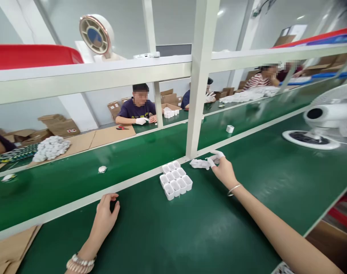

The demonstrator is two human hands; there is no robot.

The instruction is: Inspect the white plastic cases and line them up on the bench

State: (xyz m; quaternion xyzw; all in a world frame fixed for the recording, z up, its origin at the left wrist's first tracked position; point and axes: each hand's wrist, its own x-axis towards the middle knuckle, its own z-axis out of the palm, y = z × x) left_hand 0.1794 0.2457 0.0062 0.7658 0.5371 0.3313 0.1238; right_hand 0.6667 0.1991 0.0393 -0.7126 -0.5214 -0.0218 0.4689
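Note:
My left hand (pixel 106 213) rests on the green tabletop (pixel 139 236) near its pale far edge, fingers loosely bent, thumb apart, nothing in it. My right hand (pixel 223 169) reaches toward the far edge, beside a crumpled white cloth-like item (pixel 200 163), possibly a glove. White covers sit on some of its fingertips. Its thumb and forefinger are apart, with the thumb close to the white item; whether they touch I cannot tell. Between my hands stands a block of small white open-topped plastic cups (pixel 175 180), set in rows.
Beyond the edge, a green conveyor belt (pixel 133 154) carries a few small white parts (pixel 102 169) and a white piece (pixel 230 129). A metal post (pixel 200 83) rises there. A white fan (pixel 318 118) stands right, cardboard (pixel 13 247) lies left. Co-workers sit opposite.

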